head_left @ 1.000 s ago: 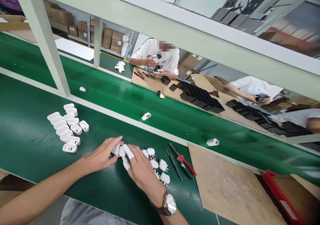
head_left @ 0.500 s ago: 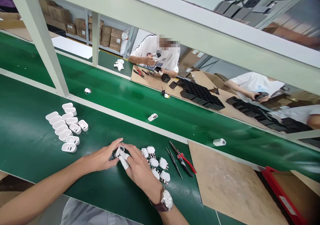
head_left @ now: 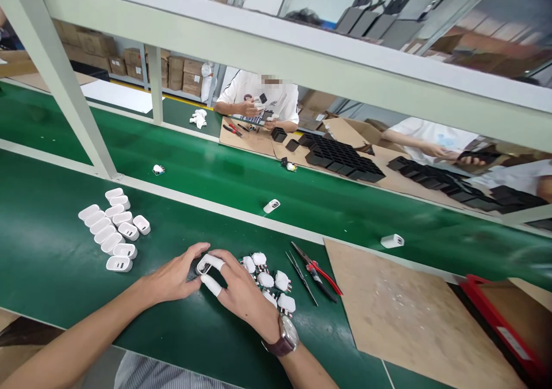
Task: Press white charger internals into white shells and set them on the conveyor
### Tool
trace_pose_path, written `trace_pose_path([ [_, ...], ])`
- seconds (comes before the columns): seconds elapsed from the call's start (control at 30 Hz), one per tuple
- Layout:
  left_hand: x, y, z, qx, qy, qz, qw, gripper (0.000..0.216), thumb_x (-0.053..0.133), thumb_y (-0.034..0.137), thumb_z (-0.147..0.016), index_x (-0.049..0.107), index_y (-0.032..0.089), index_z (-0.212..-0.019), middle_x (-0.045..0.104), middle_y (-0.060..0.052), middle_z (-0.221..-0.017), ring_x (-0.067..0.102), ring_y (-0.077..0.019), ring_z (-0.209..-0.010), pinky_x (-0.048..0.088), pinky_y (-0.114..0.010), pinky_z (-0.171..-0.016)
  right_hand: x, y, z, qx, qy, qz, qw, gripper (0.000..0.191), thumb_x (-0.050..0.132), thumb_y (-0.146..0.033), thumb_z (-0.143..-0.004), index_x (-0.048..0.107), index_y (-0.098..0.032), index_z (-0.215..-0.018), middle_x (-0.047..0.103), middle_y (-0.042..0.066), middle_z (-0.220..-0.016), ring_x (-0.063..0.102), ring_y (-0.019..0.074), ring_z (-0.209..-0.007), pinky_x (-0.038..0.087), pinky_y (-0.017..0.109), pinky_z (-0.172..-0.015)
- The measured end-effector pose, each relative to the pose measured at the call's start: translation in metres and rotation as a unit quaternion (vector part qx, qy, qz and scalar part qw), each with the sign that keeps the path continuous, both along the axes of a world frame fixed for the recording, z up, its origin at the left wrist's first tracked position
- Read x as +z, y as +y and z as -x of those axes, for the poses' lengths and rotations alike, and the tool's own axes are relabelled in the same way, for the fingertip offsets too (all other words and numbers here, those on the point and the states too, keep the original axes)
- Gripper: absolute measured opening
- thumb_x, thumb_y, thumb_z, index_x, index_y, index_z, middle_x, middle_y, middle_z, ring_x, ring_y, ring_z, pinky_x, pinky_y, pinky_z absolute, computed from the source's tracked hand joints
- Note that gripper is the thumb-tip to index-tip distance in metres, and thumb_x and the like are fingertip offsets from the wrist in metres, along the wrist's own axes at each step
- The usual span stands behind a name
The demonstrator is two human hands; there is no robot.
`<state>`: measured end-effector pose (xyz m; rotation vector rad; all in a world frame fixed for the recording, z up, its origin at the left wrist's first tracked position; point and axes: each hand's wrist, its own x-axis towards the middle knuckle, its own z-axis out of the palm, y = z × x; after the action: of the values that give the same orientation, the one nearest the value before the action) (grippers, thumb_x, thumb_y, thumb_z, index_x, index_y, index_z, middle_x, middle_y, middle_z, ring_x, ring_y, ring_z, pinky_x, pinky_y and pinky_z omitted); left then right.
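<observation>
A white charger housing (head_left: 204, 264) stands on the green bench with its opening facing up and dark parts inside. My left hand (head_left: 175, 275) curls around its left side, thumb and fingers against it. My right hand (head_left: 244, 291) holds it from the right; white finger cots cover the thumb and index finger, which touch the rim. Beside my right hand lie several small circuit boards with white blocks (head_left: 266, 279). Several white charger housings (head_left: 103, 228) are grouped at the left, some with port slots showing.
Tweezers (head_left: 302, 278) and red-handled pliers (head_left: 317, 273) lie right of the boards, near a brown board (head_left: 401, 302) and a red tray (head_left: 495, 320). A green conveyor belt (head_left: 215, 176) carries a few parts. Across it, co-workers (head_left: 267, 98) handle black boxes; a frame post (head_left: 71, 84) rises left.
My right thumb and index finger have spread apart on the housing, showing more of its opening. Parts on the belt have shifted right. The view has tilted slightly.
</observation>
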<state>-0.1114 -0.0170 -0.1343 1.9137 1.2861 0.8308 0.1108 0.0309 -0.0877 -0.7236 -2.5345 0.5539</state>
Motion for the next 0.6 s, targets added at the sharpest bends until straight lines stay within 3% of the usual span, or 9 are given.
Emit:
trace_pose_path([
  [0.1,0.0,-0.001,-0.002,0.026,0.063,-0.111,0.991,0.044,0.072,0.034,-0.094,0.057,0.025,-0.135,0.062,-0.015,-0.142,0.066,-0.0311,-0.125,0.058,-0.047,-0.104,-0.001,0.001,-0.009,-0.058,0.075,0.018,0.995,0.037,0.055,-0.025,-0.106,0.052,-0.025,-0.143,0.063,0.013,-0.135,0.065,0.0252,-0.123,0.061,0.046,-0.102],
  [0.17,0.0,-0.001,-0.006,0.021,0.093,-0.171,0.981,0.018,0.063,0.029,-0.101,0.066,0.024,-0.118,0.068,-0.012,-0.126,0.071,-0.0269,-0.111,0.062,-0.041,-0.096,-0.004,0.001,-0.016,-0.078,0.09,0.004,0.993,0.037,0.055,-0.025,-0.107,0.052,-0.025,-0.144,0.063,0.013,-0.136,0.065,0.0259,-0.124,0.06,0.047,-0.103],
  [0.33,0.005,0.0,-0.014,0.029,0.12,-0.218,0.968,0.019,0.051,0.02,-0.104,0.07,0.022,-0.1,0.072,-0.012,-0.113,0.071,-0.022,-0.096,0.063,-0.036,-0.085,-0.008,-0.001,-0.035,-0.1,0.086,-0.042,0.99,0.038,0.054,-0.024,-0.106,0.054,-0.026,-0.144,0.064,0.013,-0.137,0.066,0.0271,-0.126,0.06,0.049,-0.104],
  [0.43,0.009,0.003,-0.019,0.034,0.069,-0.154,0.985,0.019,0.054,0.024,-0.103,0.071,0.022,-0.093,0.073,-0.012,-0.112,0.07,-0.0229,-0.096,0.062,-0.037,-0.086,-0.01,-0.002,-0.043,-0.108,0.059,-0.05,0.991,0.045,0.058,-0.027,-0.105,0.049,-0.025,-0.149,0.062,0.015,-0.14,0.064,0.0295,-0.129,0.059,0.052,-0.105],
  [0.5,0.014,0.008,-0.023,0.053,-0.064,-0.046,0.995,0.018,0.061,0.031,-0.101,0.069,0.021,-0.087,0.074,-0.01,-0.106,0.071,-0.0221,-0.092,0.062,-0.037,-0.083,-0.014,-0.005,-0.043,-0.101,0.033,-0.055,0.993,0.056,0.063,-0.032,-0.102,0.044,-0.023,-0.153,0.061,0.017,-0.142,0.062,0.033,-0.13,0.059,0.055,-0.105],
  [0.53,0.017,0.01,-0.025,0.068,-0.157,0.03,0.985,0.02,0.065,0.034,-0.099,0.068,0.021,-0.085,0.074,-0.008,-0.1,0.071,-0.0208,-0.087,0.063,-0.036,-0.08,-0.015,-0.007,-0.042,-0.096,0.024,-0.055,0.994,0.061,0.066,-0.034,-0.101,0.041,-0.022,-0.155,0.061,0.018,-0.142,0.063,0.0345,-0.13,0.06,0.056,-0.104],
  [0.6,0.023,0.014,-0.029,0.096,-0.348,0.192,0.913,0.024,0.071,0.038,-0.096,0.065,0.019,-0.082,0.073,-0.004,-0.087,0.071,-0.0169,-0.077,0.063,-0.031,-0.074,-0.017,-0.01,-0.037,-0.092,0.023,-0.045,0.994,0.068,0.068,-0.034,-0.099,0.036,-0.02,-0.157,0.062,0.019,-0.139,0.064,0.035,-0.126,0.061,0.055,-0.101],
])
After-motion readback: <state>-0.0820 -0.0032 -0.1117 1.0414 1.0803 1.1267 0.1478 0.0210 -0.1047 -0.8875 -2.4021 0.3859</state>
